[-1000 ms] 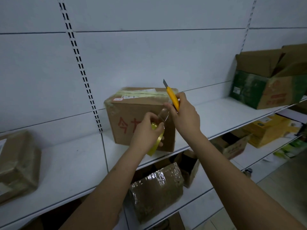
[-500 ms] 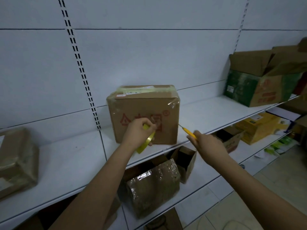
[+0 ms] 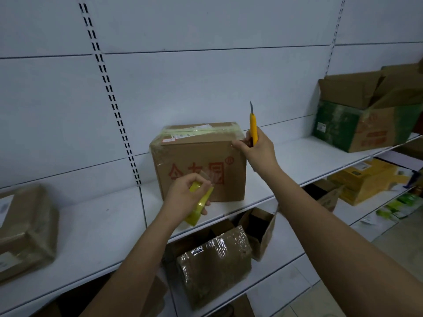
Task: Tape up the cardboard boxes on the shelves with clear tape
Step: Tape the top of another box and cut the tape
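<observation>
Since half a second ago, our right hand (image 3: 256, 150) has risen from below the shelf edge, near the box's lower right corner, to the upper right corner of the cardboard box (image 3: 199, 163). It grips a yellow utility knife (image 3: 253, 129), which now stands nearly upright with its blade pointing up, where before it pointed left toward the box. The thumb and forefinger reach left and touch the taped corner of the box; whether they pinch the tape there we cannot tell. The right forearm stretches from the lower right up to the box, wrist slightly bent.

Our left hand (image 3: 187, 197) has stayed in front of the lower middle of the box's near face. Its fingers curl around a yellowish roll of clear tape (image 3: 198, 205), held on edge, and a short loose strip of tape lifts from the roll by the fingertips. The left forearm comes up from the bottom centre.

We see the box on the white upper shelf (image 3: 96, 227), just right of the slotted upright, closed, with tape across its top. A wrapped box (image 3: 25, 227) sits far left on the same shelf, and an open green and brown box (image 3: 364, 115) far right. Below, on the lower shelf, lies a film-wrapped parcel (image 3: 212, 264).
</observation>
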